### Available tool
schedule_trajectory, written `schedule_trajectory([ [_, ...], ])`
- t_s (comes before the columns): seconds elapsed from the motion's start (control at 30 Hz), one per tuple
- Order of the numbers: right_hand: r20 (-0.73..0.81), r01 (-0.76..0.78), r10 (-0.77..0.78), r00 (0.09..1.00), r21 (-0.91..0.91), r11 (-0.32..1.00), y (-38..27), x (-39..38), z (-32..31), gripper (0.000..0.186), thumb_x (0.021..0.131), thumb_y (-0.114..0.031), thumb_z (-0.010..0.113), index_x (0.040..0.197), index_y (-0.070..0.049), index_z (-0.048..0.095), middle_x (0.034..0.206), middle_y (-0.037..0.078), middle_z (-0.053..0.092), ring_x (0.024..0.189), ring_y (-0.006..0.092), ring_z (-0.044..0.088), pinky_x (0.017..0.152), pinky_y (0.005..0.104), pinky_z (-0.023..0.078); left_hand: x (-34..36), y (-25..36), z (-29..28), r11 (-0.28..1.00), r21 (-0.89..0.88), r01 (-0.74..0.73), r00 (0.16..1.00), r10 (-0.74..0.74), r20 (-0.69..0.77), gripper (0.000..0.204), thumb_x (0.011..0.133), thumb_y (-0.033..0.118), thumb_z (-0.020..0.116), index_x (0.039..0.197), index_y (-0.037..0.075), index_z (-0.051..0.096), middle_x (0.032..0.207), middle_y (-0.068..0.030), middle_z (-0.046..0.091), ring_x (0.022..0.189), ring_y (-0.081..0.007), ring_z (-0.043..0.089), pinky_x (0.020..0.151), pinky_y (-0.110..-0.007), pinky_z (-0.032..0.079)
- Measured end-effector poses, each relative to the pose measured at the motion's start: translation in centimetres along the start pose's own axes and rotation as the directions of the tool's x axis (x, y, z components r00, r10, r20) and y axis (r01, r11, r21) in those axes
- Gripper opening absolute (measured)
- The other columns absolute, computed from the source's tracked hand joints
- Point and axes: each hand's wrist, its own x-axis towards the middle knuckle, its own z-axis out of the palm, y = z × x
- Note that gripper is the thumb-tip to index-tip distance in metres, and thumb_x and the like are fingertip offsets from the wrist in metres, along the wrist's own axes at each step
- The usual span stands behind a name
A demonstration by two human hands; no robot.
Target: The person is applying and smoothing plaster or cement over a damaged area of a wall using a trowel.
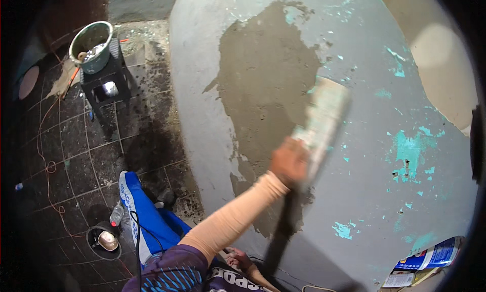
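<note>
With my left hand, on an outstretched arm in a tan sleeve, I grip a long, flat, pale plastering float smeared with green and grey. It is blurred and lies against the grey wall, over the right edge of a large patch of wet brown-grey plaster. The handle is hidden behind my fingers. Low in front of my body is my right hand, its fingers curled. What it holds, if anything, cannot be made out.
A bucket stands on a dark stool at the far left. On the dark tiled floor are a blue-and-white sack, a plastic bottle, a black pail and a thin cord. A blue-labelled tub sits lower right.
</note>
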Motion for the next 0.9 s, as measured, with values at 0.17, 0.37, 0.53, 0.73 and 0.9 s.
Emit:
schedule_trajectory([
  [0.17,-0.033,0.187,-0.196,0.98,-0.19,0.964,-3.5,0.7,1.2,0.061,0.08,-0.026,0.057,0.131,0.002,0.036,0.095,0.016,0.059,0.069,0.0164,0.06,0.061,0.0258,0.049,2.4,6.3,-2.7,0.992,-0.07,0.104,0.978,-0.089,0.19,0.009,0.08,0.005,0.058,0.084,0.0,0.053,0.074,-0.0181,0.049,0.061,-0.0339,0.051,0.053,-0.043,0.041],
  [0.37,-0.033,0.267,-0.267,0.963,-0.008,0.964,-6.0,-0.9,5.6,0.047,0.086,-0.019,0.056,0.128,-0.004,0.041,0.093,0.014,0.061,0.073,0.0183,0.06,0.066,0.0299,0.048,5.8,-6.2,-6.2,0.872,0.219,0.437,0.899,-0.429,-0.087,0.011,0.084,0.009,0.053,0.082,0.0,0.046,0.075,-0.0197,0.05,0.064,-0.0366,0.052,0.056,-0.041,0.042],
  [0.53,-0.086,0.276,-0.273,0.958,0.018,0.961,-2.6,-1.7,4.7,0.048,0.085,-0.024,0.059,0.127,-0.006,0.044,0.092,0.012,0.062,0.071,0.0173,0.06,0.062,0.0281,0.047,4.1,-5.9,-3.1,0.978,0.18,-0.103,0.958,0.049,0.283,0.011,0.076,0.008,0.056,0.083,0.004,0.049,0.074,-0.0164,0.048,0.064,-0.0362,0.052,0.05,-0.042,0.044],
  [0.73,-0.088,0.121,-0.129,0.988,-0.087,0.989,-2.2,-2.0,4.0,0.046,0.086,-0.026,0.059,0.125,-0.005,0.045,0.094,0.012,0.062,0.068,0.0176,0.06,0.058,0.0269,0.047,2.6,0.6,-5.0,0.983,-0.139,-0.122,0.898,0.169,0.407,0.022,0.072,0.005,0.061,0.093,0.002,0.054,0.076,-0.0157,0.05,0.062,-0.0334,0.053,0.049,-0.039,0.045],
  [0.9,-0.065,0.312,-0.316,0.947,-0.06,0.948,-5.0,-2.8,6.1,0.047,0.087,-0.023,0.055,0.128,-0.005,0.043,0.098,0.015,0.062,0.077,0.019,0.062,0.07,0.0293,0.049,2.9,-4.8,-8.1,0.93,0.143,0.339,0.938,-0.322,-0.127,0.009,0.083,0.006,0.05,0.088,-0.001,0.049,0.073,-0.0207,0.053,0.065,-0.0396,0.052,0.057,-0.042,0.043],
])
